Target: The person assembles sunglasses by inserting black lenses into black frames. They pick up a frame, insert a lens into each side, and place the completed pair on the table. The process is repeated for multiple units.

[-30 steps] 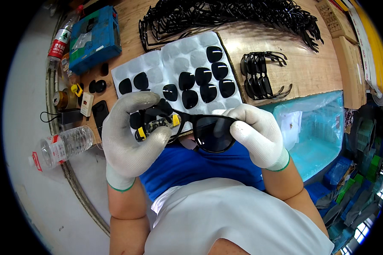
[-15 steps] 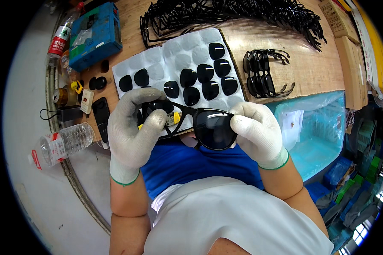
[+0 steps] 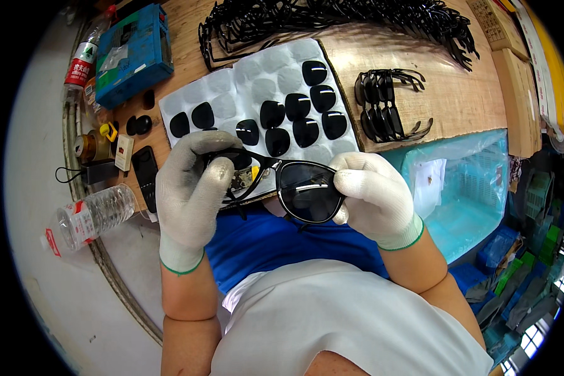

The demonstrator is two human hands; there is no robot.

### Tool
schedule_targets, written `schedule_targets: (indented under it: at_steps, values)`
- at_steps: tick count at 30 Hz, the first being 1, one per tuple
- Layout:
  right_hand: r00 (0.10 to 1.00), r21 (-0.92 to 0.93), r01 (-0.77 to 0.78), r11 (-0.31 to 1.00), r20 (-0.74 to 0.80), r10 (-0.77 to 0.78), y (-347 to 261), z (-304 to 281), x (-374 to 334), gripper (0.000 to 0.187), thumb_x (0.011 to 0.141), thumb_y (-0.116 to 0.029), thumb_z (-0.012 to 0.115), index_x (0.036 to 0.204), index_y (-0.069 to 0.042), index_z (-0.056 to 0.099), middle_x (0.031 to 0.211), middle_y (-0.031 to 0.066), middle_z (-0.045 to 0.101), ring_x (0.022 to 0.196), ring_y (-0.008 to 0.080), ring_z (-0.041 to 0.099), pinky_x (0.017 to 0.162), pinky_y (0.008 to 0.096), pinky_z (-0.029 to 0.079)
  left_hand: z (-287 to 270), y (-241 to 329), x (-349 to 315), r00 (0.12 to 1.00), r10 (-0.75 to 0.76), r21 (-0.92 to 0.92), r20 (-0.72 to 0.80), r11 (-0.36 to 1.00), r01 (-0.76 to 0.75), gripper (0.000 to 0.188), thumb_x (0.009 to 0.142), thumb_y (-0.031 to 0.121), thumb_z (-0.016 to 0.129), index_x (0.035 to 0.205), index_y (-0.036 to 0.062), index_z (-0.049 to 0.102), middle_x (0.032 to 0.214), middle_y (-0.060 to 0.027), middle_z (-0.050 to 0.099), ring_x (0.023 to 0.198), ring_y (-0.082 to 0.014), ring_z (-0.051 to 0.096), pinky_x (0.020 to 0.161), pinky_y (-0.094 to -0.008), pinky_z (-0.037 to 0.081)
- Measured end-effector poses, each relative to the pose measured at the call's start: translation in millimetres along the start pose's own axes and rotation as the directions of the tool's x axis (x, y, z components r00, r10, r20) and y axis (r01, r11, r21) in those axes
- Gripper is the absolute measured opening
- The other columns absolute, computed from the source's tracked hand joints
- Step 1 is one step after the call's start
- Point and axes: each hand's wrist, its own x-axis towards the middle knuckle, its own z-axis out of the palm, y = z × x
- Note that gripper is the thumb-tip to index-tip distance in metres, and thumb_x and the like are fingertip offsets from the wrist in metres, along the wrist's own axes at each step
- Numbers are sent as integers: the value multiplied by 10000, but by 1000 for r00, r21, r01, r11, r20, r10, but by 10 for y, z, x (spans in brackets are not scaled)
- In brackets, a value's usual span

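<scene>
Between my hands is a pair of black sunglasses [image 3: 308, 192], held just in front of a lens tray. A dark lens fills the rim on the right; the left rim looks see-through, with the tray and a bit of yellow showing inside it. My left hand [image 3: 191, 194], in a white knit glove, pinches the left end of the frame between thumb and fingers. Gloved alike, my right hand [image 3: 382, 199] grips the outer edge of the right rim. Behind them, the pale moulded tray [image 3: 255, 69] carries several loose dark lenses [image 3: 305, 131] in its hollows.
Several black frames [image 3: 382, 106] stand in a row right of the tray, and a long heap [image 3: 344, 15] lies behind. A blue-lined crate [image 3: 464, 188] is at right. Leftward are a blue box [image 3: 135, 56], a phone [image 3: 145, 175] and a plastic bottle [image 3: 91, 216].
The sunglasses have shifted slightly left and tilted a little, and more of the folded temples shows beneath. Both hands keep their hold. The whole view has moved slightly.
</scene>
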Motion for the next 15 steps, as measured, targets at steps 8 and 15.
schedule_targets:
  at_steps: [8, 15]
  values:
    - [1000, 1, -1, 1000, 18, 1, 4, 27, 30, 254, 914, -198, 612, 906, 54, 640, 827, 133, 666, 672, 155, 595, 629, 279, 476, 20, 32, 8, 998, -68, -1, -2, 998, 68, 289, 923, 114, 553, 1146, -46, 643, 1066, -129, 696, 954, -164, 649, 893, -314, 532]
    - [998, -378, -62, 924, -10, 63, -54, 59, 25, 283, 920, -274, 643, 811, -14, 656, 690, 10, 582, 608, 76, 481, 547, 251, 368, 105, 44, -83, 996, 42, 171, 78, 984, -55, 249, 869, 84, 605, 1068, -42, 683, 917, -99, 698, 772, -113, 626, 711, -261, 506]
